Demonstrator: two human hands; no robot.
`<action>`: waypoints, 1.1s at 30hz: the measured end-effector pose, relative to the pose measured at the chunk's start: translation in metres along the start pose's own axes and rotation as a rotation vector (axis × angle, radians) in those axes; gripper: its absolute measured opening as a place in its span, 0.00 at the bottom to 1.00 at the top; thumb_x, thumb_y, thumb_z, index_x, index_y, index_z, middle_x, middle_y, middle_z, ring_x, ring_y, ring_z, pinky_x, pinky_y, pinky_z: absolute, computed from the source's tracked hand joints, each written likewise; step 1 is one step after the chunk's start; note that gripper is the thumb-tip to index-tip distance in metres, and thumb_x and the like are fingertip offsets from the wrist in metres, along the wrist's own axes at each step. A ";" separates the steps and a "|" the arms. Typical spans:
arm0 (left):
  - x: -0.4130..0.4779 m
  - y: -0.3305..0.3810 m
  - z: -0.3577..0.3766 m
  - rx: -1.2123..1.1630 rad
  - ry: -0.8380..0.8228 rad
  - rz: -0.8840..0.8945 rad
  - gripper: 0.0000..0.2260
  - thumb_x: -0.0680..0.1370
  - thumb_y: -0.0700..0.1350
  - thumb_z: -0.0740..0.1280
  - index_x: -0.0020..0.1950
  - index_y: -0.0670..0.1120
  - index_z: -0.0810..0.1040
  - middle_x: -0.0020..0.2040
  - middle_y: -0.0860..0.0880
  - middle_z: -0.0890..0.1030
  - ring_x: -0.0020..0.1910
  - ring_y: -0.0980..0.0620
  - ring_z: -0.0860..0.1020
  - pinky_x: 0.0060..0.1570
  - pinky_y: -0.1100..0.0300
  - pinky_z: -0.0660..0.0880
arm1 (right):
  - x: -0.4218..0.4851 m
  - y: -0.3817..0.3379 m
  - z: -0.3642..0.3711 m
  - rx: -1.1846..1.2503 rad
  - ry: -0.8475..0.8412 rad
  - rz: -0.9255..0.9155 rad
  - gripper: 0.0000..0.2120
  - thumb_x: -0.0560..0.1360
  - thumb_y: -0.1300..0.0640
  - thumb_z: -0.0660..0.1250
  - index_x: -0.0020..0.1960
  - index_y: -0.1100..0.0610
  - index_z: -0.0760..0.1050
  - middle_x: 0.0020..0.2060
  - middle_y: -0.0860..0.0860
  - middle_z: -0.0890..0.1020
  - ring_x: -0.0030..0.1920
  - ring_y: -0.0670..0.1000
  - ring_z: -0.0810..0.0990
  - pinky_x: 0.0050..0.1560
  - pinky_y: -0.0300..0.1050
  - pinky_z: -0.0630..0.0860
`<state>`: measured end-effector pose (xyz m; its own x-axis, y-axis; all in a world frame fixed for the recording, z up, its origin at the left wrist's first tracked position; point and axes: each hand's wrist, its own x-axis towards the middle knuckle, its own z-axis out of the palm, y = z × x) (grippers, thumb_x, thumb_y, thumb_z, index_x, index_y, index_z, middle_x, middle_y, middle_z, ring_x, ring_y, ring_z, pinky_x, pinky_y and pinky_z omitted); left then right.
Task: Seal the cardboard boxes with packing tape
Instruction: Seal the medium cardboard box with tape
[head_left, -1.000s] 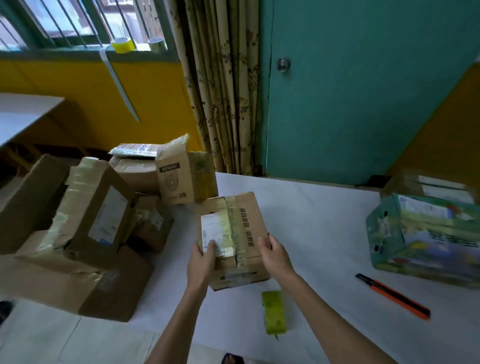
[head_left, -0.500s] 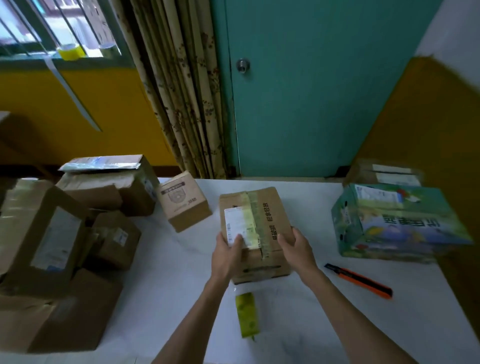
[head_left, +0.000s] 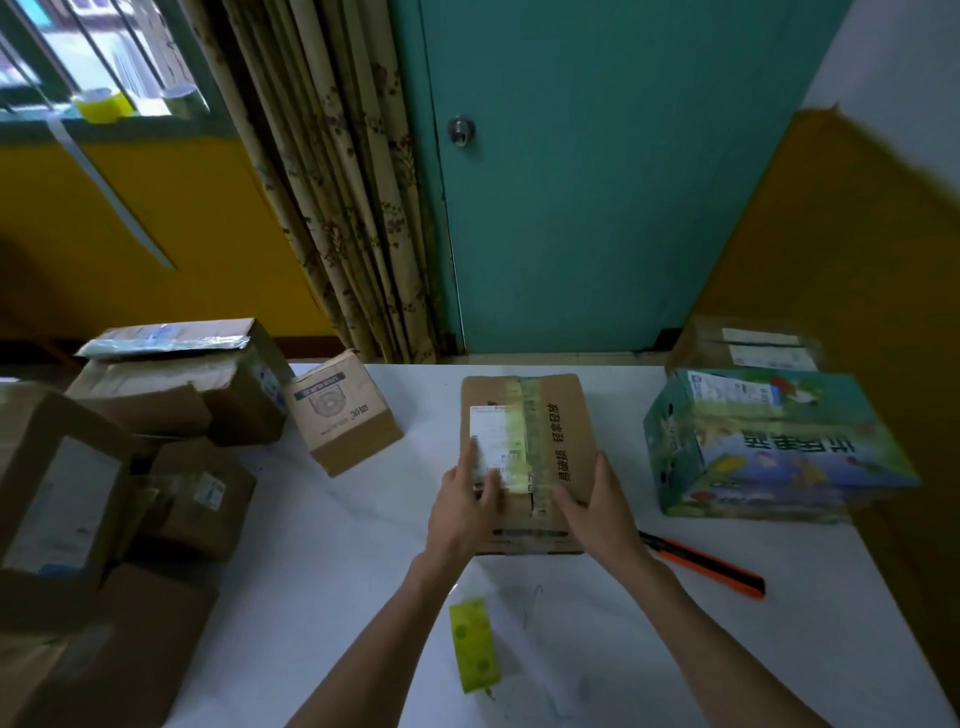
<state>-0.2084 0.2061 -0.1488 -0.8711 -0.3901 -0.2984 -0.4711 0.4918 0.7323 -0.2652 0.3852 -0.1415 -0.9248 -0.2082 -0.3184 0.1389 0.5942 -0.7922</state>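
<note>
box: small brown cardboard box (head_left: 563, 410), already taped, on white table (head_left: 363, 545) beneath both sets of fingers | left hand (head_left: 462, 512): fingers flat, slightly spread on label (head_left: 488, 436) | right hand (head_left: 597, 506): thumb on top, fingers wrapping right edge | handling: probably light, stiff; grip side walls.

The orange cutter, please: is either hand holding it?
No, the cutter lies on the table beside the right hand, which holds the box.
</note>
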 end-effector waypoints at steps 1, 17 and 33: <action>0.001 0.001 -0.003 0.031 0.002 -0.008 0.29 0.82 0.63 0.55 0.82 0.59 0.52 0.72 0.45 0.71 0.63 0.46 0.77 0.59 0.45 0.79 | -0.002 -0.002 0.001 -0.068 -0.028 -0.027 0.43 0.76 0.44 0.70 0.79 0.56 0.49 0.76 0.53 0.60 0.74 0.53 0.64 0.69 0.47 0.67; 0.011 0.021 0.003 0.326 -0.132 -0.078 0.53 0.71 0.75 0.64 0.82 0.52 0.38 0.81 0.45 0.42 0.75 0.37 0.62 0.68 0.41 0.69 | -0.004 -0.014 -0.016 -0.684 -0.180 -0.194 0.59 0.69 0.27 0.64 0.80 0.60 0.36 0.79 0.59 0.36 0.79 0.56 0.50 0.74 0.51 0.63; 0.036 0.031 -0.041 0.619 -0.429 0.131 0.41 0.76 0.67 0.67 0.81 0.66 0.44 0.83 0.48 0.38 0.81 0.39 0.43 0.76 0.33 0.49 | -0.025 -0.010 -0.030 -0.839 -0.092 -0.368 0.29 0.75 0.30 0.58 0.59 0.54 0.71 0.56 0.51 0.67 0.56 0.51 0.69 0.53 0.45 0.73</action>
<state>-0.2487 0.1754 -0.1116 -0.8434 -0.0242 -0.5367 -0.2419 0.9091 0.3391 -0.2542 0.4075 -0.1103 -0.8230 -0.5355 -0.1893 -0.4943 0.8395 -0.2257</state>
